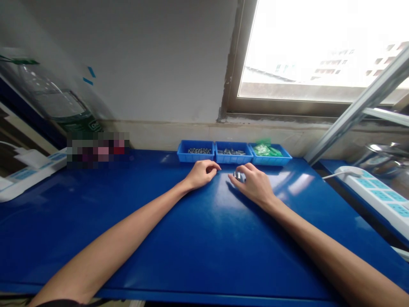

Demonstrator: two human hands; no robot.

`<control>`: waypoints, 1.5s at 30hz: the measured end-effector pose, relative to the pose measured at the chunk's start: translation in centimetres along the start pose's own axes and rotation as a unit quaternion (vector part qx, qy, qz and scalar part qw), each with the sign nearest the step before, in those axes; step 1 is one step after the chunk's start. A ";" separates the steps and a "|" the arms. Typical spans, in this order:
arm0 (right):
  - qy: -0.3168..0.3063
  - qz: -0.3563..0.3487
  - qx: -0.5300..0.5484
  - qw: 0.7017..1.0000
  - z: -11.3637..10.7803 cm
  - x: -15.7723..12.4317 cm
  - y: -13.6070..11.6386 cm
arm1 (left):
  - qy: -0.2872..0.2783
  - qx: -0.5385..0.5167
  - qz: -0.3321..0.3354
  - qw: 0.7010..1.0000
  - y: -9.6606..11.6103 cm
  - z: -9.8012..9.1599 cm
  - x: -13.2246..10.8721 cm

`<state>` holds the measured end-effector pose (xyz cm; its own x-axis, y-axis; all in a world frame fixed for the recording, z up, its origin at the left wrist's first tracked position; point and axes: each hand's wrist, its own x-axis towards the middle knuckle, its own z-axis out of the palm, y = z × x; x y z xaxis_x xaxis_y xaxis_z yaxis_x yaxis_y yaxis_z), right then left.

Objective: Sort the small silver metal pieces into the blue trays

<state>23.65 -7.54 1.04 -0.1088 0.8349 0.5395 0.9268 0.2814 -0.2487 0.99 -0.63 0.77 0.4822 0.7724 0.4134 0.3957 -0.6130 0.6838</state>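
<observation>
Both my forearms reach across a glossy blue table (191, 238). My left hand (203, 173) rests on the table with its fingers curled in a loose pinch; whatever sits between the fingertips is too small to name. My right hand (254, 183) is closed around a small shiny metal part (237, 175) held just above the surface. Right behind my hands stand three small blue trays: the left tray (195, 151) and the middle tray (233, 152) hold several small grey metal pieces, the right tray (271, 154) holds green plastic bags.
A white power strip (377, 194) lies along the table's right edge under a slanted metal rail (361, 106). Another white power strip (28, 170) lies at the left, with a clear plastic bottle (57, 102) behind it. A wall and a window close off the back.
</observation>
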 end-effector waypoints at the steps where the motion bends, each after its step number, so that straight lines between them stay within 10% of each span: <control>1: -0.019 -0.013 -0.008 1.000 0.1 -0.1 0.0 | 0.000 0.001 0.000 1.000 0.0 0.0 0.0; 27: -0.107 -0.250 0.122 0.954 0.4 1.1 0.6 | 0.000 0.024 0.020 1.000 0.3 0.0 -0.2; 36: -0.056 -0.204 0.172 0.962 0.5 0.8 0.6 | -0.001 0.023 0.019 1.000 0.1 0.0 -0.2; 45: 0.013 0.078 0.413 0.907 1.4 1.6 1.7 | -0.006 0.025 0.014 1.000 0.2 0.0 -0.1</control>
<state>24.57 -5.09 0.38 0.0189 0.8867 0.4620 0.3441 0.4281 -0.8357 0.97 -0.87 0.89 0.5019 0.7534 0.4249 0.4202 -0.6418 0.6415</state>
